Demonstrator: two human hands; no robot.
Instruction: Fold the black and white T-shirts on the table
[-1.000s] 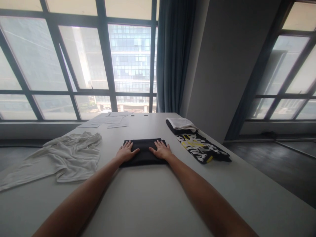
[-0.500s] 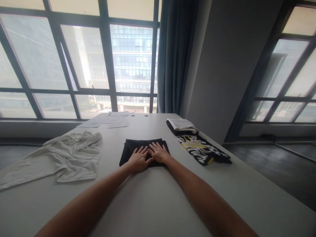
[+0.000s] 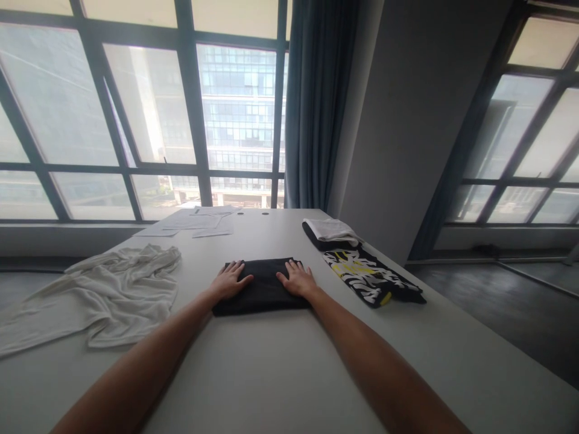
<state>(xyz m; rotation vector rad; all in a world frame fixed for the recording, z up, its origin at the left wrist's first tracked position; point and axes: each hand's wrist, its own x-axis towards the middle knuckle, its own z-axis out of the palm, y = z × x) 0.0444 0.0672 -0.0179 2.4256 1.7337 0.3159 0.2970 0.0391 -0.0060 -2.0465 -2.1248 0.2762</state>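
The broad white bench (image 3: 271,374) carries everything here, and around its middle little has altered over the last half second. The loose, crumpled white fabric garment (image 3: 122,295) lies rumpled at the left, as it did; the black fabric garment with white and yellow patterning (image 3: 368,277) stays at the right, just in front of the folded white cloth (image 3: 332,230). Between them, the flat, folded black fabric rectangle (image 3: 265,286) rests at mid-bench, well apart from the white garment. What has changed is on top of it: the left hand (image 3: 227,282) and right hand (image 3: 298,280), close together near its middle a moment ago, now lie apart, one over each side. That outward sweep looks like smoothing, suggesting the folding is done and the surface is being flattened. The fingers of both hands are spread and laid flat, gripping nothing.
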